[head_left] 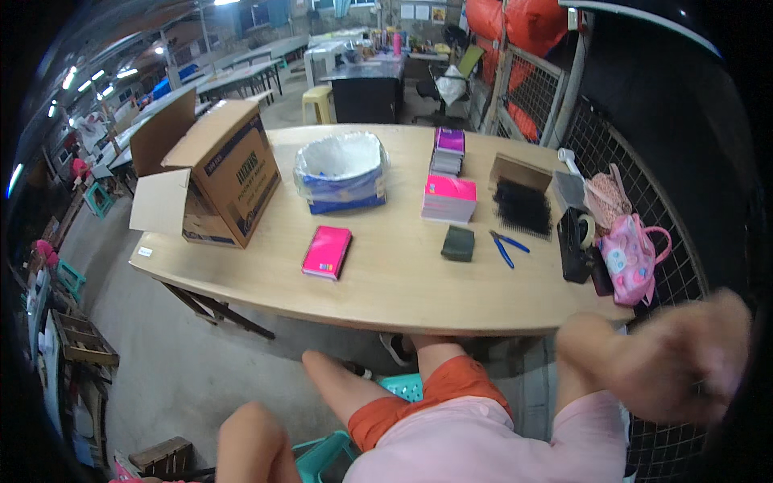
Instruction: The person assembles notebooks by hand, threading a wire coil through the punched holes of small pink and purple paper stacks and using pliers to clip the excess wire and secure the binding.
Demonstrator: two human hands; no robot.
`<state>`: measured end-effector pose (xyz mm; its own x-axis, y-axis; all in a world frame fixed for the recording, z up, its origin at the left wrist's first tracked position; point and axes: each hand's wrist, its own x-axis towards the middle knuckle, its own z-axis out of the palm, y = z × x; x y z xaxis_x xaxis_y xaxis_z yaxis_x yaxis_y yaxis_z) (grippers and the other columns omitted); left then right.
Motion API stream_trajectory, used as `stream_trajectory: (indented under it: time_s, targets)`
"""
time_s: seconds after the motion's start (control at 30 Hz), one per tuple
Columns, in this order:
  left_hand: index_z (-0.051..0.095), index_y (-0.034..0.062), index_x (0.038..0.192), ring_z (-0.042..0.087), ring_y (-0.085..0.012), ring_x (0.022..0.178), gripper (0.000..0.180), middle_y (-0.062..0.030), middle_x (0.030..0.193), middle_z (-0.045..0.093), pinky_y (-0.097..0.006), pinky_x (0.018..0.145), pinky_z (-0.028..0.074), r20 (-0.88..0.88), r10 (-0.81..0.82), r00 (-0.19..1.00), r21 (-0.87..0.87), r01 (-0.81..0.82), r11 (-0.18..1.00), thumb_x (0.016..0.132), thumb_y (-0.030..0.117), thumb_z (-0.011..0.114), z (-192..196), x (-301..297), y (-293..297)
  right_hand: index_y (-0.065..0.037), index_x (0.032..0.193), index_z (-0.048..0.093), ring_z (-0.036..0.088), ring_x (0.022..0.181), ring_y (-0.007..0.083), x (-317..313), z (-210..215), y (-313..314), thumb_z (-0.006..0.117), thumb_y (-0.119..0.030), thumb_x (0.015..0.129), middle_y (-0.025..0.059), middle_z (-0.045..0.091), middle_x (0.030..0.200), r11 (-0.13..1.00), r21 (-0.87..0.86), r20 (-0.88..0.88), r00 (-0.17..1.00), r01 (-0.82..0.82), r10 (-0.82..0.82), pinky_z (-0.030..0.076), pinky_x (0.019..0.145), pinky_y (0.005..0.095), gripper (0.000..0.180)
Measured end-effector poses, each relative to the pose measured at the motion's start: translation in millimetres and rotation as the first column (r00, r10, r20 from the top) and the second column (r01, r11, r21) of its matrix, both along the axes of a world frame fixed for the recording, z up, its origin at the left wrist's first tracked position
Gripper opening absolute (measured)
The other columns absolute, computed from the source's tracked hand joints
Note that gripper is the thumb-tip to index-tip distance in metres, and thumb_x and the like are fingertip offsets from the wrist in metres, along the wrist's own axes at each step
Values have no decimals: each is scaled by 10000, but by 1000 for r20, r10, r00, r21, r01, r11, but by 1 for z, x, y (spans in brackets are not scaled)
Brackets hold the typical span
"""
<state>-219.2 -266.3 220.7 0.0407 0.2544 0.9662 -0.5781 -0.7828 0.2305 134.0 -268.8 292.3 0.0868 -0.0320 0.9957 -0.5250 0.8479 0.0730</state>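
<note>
My right hand [700, 354] is raised beside the table's right end, smeared by motion, so its fingers cannot be made out. The nearest thing to it is a pink bag [630, 262]. Only my bent left arm [251, 439] shows at the lower left; the hand itself is out of view. A single pink notebook [327, 252] lies on the table [370, 286]. Farther right are a pink stack of notebooks [449, 199], a purple stack [448, 153], a small dark green block [458, 243], blue-handled pliers [509, 248] and black spiral binding coils [522, 208] by a cardboard flap.
An open cardboard box [233, 177] stands on the left, beside a blue bin [345, 197] with a clear liner. A black tape dispenser [575, 245] sits at the right edge. Wire mesh fencing [644, 185] runs along that side. Green stools [326, 459] are below.
</note>
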Motion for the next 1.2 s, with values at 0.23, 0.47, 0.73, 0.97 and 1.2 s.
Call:
stream_trajectory:
  time_s: [0.23,0.47,0.73,0.97,1.2]
  targets:
    - [556,46,1329,520,-235,1294,407,-57,1291,600,-457,1099,379,-130,-225,966,-15,225,974,1011,281,458,14,4,-5,-62,928,628,657,825,273,-40,-49,27,586,-339,951,155,657,967,924,225,-20,949,310,-313,550,806,463,281]
    - [498,48,1386,511,-251,1303,479,-49,1147,682,-513,1106,350,-265,-633,728,-59,643,764,979,300,517,-14,3,-2,-43,889,661,695,794,256,-2,-109,71,592,-240,919,134,696,905,926,257,29,956,276,-293,570,804,447,212]
    - [669,-25,1064,573,-140,840,348,-53,903,657,-295,721,452,-874,3,486,-414,-741,-529,1026,284,514,-465,-4,-71,-54,917,711,690,725,253,100,-209,152,688,-58,830,104,700,818,842,-120,698,648,526,-306,570,774,390,90]
    - [675,25,748,517,-133,564,727,-20,622,572,-291,524,374,-703,101,704,-567,-469,-677,990,640,372,-462,31,-90,-80,904,734,580,513,186,136,-305,201,724,-112,841,70,652,674,556,-379,870,490,740,-59,463,526,339,72]
    - [613,85,607,473,-159,488,791,-24,527,511,-316,487,325,-495,84,865,-727,-360,-585,959,728,314,-446,83,-9,-73,897,735,589,520,187,142,-313,202,727,-100,837,65,660,684,538,-408,874,485,737,-1,467,537,321,66]
